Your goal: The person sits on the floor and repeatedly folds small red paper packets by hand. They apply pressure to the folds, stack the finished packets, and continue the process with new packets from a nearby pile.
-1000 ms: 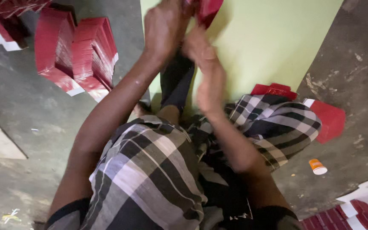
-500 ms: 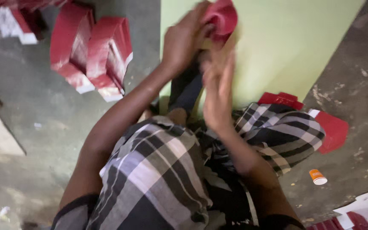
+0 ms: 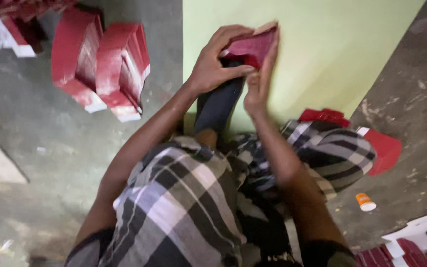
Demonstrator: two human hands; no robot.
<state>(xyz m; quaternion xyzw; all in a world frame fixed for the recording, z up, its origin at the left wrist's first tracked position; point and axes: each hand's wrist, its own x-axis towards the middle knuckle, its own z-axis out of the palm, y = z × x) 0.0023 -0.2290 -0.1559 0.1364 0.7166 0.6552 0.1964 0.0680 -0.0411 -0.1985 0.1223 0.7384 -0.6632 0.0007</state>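
I sit on the floor in a checked cloth, legs folded, with a pale green sheet (image 3: pixel 322 54) spread in front of me. Both hands are raised over it and hold a small red cardboard piece (image 3: pixel 253 48), folded into a box shape. My left hand (image 3: pixel 216 62) grips its left side with fingers curled over the top. My right hand (image 3: pixel 262 74) presses flat against its right side, fingers pointing up.
Stacks of folded red boxes (image 3: pixel 100 64) stand on the grey concrete floor at the upper left. Flat red pieces (image 3: pixel 381 148) lie beside my right knee. A small orange-and-white tube (image 3: pixel 365 201) lies on the floor at right. More red and white card (image 3: pixel 411 237) sits at the lower right corner.
Both hands with the red piece have come lower and nearer the middle of the view. The red piece now shows as a flatter folded box between my palms.
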